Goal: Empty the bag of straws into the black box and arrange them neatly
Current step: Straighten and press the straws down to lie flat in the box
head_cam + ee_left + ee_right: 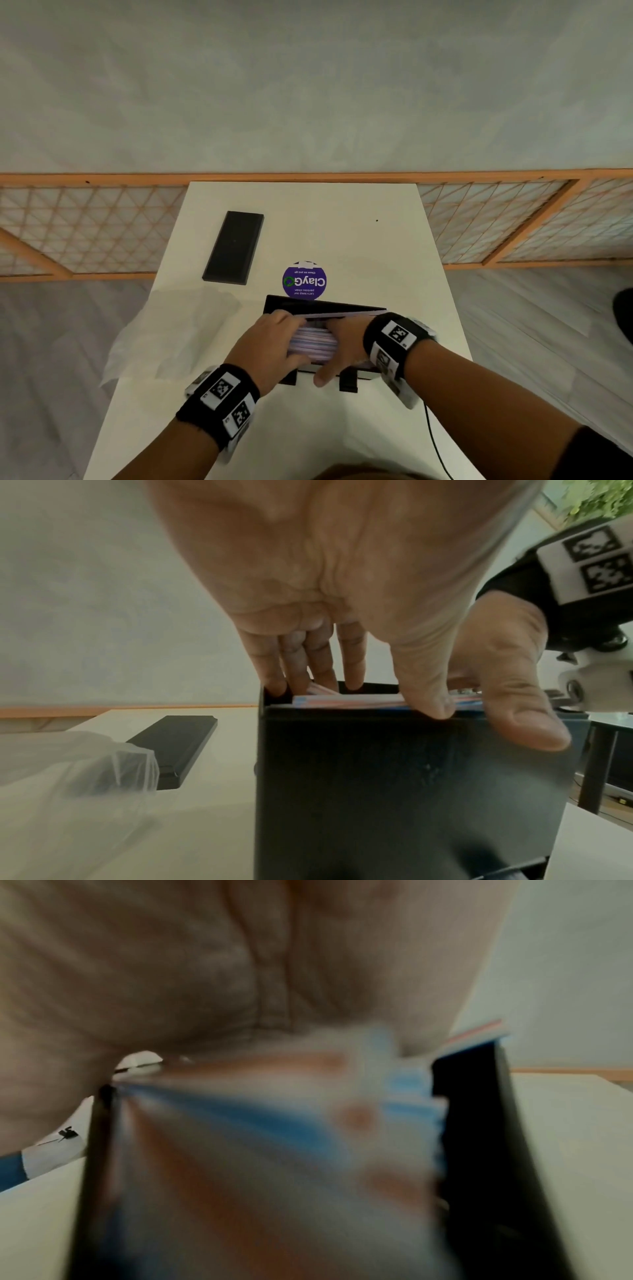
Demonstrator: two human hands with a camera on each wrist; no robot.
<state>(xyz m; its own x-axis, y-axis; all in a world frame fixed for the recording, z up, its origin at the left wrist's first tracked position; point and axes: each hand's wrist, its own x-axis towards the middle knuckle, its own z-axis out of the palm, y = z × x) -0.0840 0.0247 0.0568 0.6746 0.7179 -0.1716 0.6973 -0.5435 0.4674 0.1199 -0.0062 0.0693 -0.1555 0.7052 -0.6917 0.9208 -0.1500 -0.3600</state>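
The black box (346, 306) stands open on the white table (342, 233), filled with striped pink, blue and white straws (313, 344). My left hand (298, 339) lies over their left part. In the left wrist view its straight fingers (322, 664) reach down at the far wall of the box (394, 791) while its thumb presses the straws (349, 699) at the near rim. My right hand (325, 353) covers the right part, thumb hanging over the front wall. The right wrist view shows my palm (240, 974) on blurred straws (274, 1150); its fingers are hidden.
The box's black lid (234, 247) lies flat at the far left. A crumpled clear plastic bag (164, 329) hangs over the table's left edge. A round purple sticker (304, 281) sits just behind the box. A black cable (435, 442) runs off the near right.
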